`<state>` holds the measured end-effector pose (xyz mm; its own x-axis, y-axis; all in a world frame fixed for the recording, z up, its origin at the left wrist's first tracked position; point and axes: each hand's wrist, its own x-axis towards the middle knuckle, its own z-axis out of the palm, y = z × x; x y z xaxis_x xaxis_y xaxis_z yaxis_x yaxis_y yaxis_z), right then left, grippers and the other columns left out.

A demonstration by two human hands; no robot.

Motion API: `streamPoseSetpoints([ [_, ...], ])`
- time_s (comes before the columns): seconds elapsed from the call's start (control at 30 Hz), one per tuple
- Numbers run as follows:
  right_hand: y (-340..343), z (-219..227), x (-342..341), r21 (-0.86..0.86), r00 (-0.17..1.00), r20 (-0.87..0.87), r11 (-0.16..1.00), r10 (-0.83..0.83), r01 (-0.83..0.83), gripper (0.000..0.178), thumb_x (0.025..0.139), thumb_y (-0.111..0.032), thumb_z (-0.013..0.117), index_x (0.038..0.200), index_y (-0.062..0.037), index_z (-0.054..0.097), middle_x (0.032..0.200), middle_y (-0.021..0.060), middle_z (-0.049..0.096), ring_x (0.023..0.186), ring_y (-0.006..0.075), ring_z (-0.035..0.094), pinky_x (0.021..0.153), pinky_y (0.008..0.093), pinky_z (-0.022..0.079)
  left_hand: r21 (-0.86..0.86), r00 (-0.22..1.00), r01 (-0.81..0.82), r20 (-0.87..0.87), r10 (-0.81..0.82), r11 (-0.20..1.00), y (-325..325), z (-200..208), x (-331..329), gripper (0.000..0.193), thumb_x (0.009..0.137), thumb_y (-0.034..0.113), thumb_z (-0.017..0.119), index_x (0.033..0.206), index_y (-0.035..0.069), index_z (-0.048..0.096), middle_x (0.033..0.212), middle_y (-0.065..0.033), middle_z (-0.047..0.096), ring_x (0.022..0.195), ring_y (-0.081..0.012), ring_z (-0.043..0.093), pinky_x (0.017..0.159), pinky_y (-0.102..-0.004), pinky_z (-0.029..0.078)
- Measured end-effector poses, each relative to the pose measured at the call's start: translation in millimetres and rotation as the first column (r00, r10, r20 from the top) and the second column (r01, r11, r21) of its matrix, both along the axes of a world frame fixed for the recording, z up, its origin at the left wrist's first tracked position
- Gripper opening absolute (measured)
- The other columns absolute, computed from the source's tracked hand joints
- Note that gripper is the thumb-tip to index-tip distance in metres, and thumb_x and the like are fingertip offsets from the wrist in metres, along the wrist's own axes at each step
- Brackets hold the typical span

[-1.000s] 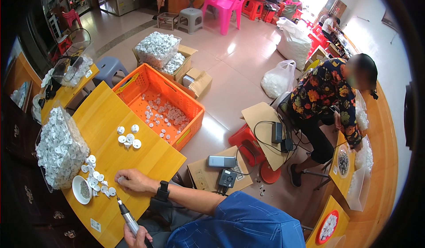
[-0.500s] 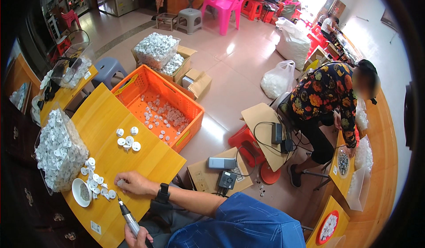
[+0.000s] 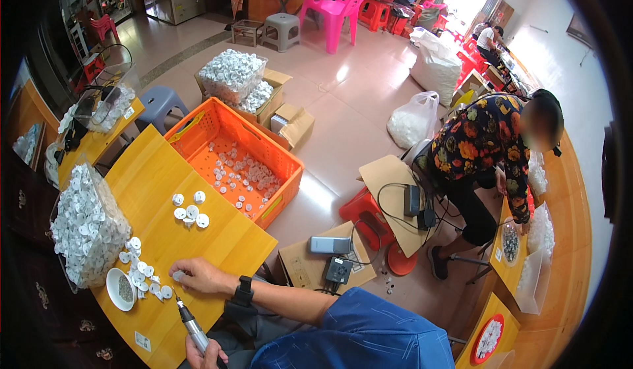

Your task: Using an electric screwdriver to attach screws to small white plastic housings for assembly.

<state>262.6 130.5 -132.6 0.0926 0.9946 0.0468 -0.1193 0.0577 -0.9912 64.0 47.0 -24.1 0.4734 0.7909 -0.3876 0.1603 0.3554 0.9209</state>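
Observation:
My left hand point(image 3: 203, 354), at the lower edge, is closed around a silver electric screwdriver point(image 3: 192, 325), its thin bit pointing up toward the table. My right hand point(image 3: 196, 274), with a black watch on the wrist, pinches a small round white plastic piece point(image 3: 178, 275) just above the bit's tip. Beside it on the yellow table lies a loose cluster of white plastic pieces point(image 3: 140, 269). A white bowl point(image 3: 112, 295) of small grey metal bits, possibly screws, touches this cluster. Farther back, several white round pieces point(image 3: 192, 211) form a separate group.
A heaped clear tub point(image 3: 89, 227) of white pieces occupies the table's left side. Against its far edge stands an orange crate point(image 3: 280, 204) with scattered pieces inside. Cardboard boxes point(image 3: 362, 273) with electrical devices lie right of my arm. A co-worker point(image 3: 478, 138) bends over another table.
My right hand has shifted very slightly, and the white piece in its fingers sits a little lower. The screwdriver has barely moved.

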Motion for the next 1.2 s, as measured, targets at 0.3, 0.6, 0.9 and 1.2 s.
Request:
streamPoseSetpoints([
  [0.3,-2,2,1,0.012,1.0,0.018,1.0,-0.013,0.013,0.013,0.098,-0.013,0.056,0.105,-0.0025,0.059,0.076,0.0031,0.063,0.068,0.0111,0.063,0.063,0.0282,0.052,0.026,0.999,0.032,-0.002,-0.032,0.999,2,-2,-2,0.016,0.094,0.011,0.06,0.105,0.003,0.051,0.076,-0.002,0.053,0.063,-0.0091,0.05,0.059,-0.0226,0.041],
  [0.6,0,0,-2,-0.013,0.999,-0.028,1.0,-0.026,0.026,0.011,0.098,-0.013,0.056,0.102,-0.0029,0.058,0.073,0.0017,0.06,0.065,0.0103,0.059,0.062,0.0278,0.049,-0.009,1.0,0.006,0.026,-0.006,1.0,0,-4,-4,0.014,0.093,0.01,0.06,0.102,0.003,0.052,0.075,-0.0022,0.053,0.063,-0.0092,0.049,0.059,-0.0225,0.04],
  [0.9,3,-5,-6,0.006,0.997,-0.021,0.997,-0.078,0.078,0.012,0.097,-0.014,0.057,0.102,-0.0027,0.06,0.071,0.0018,0.06,0.064,0.0103,0.058,0.06,0.0277,0.048,0.0,0.999,0.023,0.033,-0.023,1.0,1,-1,-8,0.018,0.093,0.012,0.06,0.105,0.003,0.05,0.075,-0.0022,0.052,0.063,-0.0092,0.049,0.059,-0.0221,0.04],
  [1.2,2,-4,-7,-0.059,0.989,0.008,0.987,-0.15,0.15,0.015,0.096,-0.015,0.059,0.102,-0.0023,0.061,0.071,0.0034,0.061,0.062,0.0116,0.059,0.058,0.0282,0.049,0.014,1.0,0.024,0.013,-0.024,1.0,0,0,-11,0.019,0.093,0.013,0.06,0.106,0.002,0.051,0.076,-0.003,0.053,0.063,-0.0095,0.05,0.059,-0.0228,0.041],
])
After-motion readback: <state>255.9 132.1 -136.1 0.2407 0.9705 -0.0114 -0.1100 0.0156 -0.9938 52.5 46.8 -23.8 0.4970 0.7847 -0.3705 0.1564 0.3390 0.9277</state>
